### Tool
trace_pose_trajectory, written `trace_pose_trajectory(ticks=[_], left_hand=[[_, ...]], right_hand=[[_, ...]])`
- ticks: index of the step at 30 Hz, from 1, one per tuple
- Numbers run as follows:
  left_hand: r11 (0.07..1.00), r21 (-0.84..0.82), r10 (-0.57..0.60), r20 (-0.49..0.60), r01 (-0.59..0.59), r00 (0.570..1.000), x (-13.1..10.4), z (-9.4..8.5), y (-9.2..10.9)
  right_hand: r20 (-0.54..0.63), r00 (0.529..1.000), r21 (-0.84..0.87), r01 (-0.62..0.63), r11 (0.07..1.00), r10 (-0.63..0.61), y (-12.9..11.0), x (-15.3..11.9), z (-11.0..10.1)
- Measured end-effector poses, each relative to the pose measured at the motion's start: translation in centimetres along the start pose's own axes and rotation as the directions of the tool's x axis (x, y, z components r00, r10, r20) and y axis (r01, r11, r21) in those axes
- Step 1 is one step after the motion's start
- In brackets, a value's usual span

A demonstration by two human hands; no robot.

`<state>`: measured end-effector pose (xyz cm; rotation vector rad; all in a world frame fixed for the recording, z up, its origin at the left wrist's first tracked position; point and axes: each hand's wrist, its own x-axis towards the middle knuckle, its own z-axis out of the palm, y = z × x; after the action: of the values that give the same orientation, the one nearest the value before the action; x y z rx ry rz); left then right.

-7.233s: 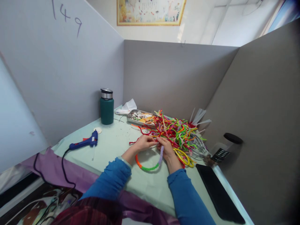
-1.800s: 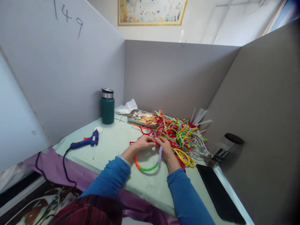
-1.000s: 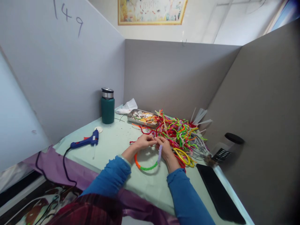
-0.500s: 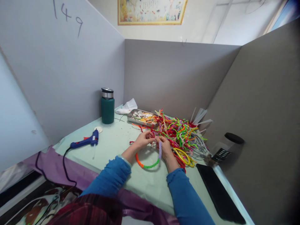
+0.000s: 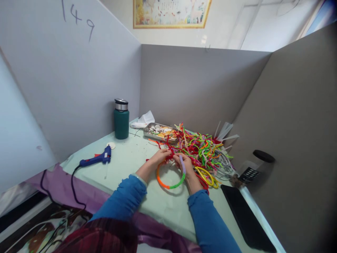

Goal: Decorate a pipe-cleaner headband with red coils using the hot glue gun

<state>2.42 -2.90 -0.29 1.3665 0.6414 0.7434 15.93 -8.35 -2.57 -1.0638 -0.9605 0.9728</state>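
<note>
A thin hoop [image 5: 177, 185] wrapped in orange, green and purple fuzzy pipe cleaner hangs below my two hands, over the pale tablecloth. My left hand [image 5: 159, 157] pinches the hoop's upper left, where a red pipe cleaner [image 5: 171, 149] stands up at the fingertips. On the right, my right hand [image 5: 185, 163] grips the hoop beside its purple end, fingers closed. The fingertips of both hands nearly meet at the top, so the exact hold on the red strand is partly hidden. Just beyond lies a tangled pile of coloured pipe cleaners [image 5: 204, 147].
A metal tray [image 5: 158, 136] of buttons sits behind my hands. To the left are a blue glue gun [image 5: 97, 159] with its cord and a green bottle [image 5: 121, 123]. Yellow hoops [image 5: 208, 178] and a black slab [image 5: 244, 218] lie on the right. Grey partitions [image 5: 195, 80] enclose the table.
The hoop has shifted right and turned, showing more of its orange part. A red strand now stands up above my left fingertips. Both hands remain close together.
</note>
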Motion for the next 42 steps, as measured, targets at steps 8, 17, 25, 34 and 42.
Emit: trace_pose_trajectory(ticks=[8,17,25,34,42], left_hand=[[0.994,0.099,-0.05,0.057,0.044,0.997,-0.7,-0.4,0.1],[0.987,0.15,-0.074,0.08,0.061,0.994,-0.8,-0.5,0.4],[0.967,0.233,0.084,0.093,-0.104,0.992,-0.4,-0.3,-0.2],[0.955,0.236,0.182,0.011,-0.18,0.983,0.1,-0.3,-0.3],[0.944,0.277,0.137,0.167,-0.18,0.976,-0.6,-0.2,-0.1]], right_hand=[[-0.023,0.999,0.053,0.033,0.998,-0.031,-0.1,0.0,-0.3],[-0.014,1.0,0.064,0.008,0.998,-0.008,-0.2,-0.1,-0.3],[-0.001,1.0,0.022,0.027,0.999,-0.027,-0.1,-0.2,-0.2],[-0.006,1.0,0.045,0.028,0.999,-0.027,0.1,0.1,-0.3],[0.081,0.997,0.101,-0.01,0.995,0.001,0.0,-0.1,-0.2]])
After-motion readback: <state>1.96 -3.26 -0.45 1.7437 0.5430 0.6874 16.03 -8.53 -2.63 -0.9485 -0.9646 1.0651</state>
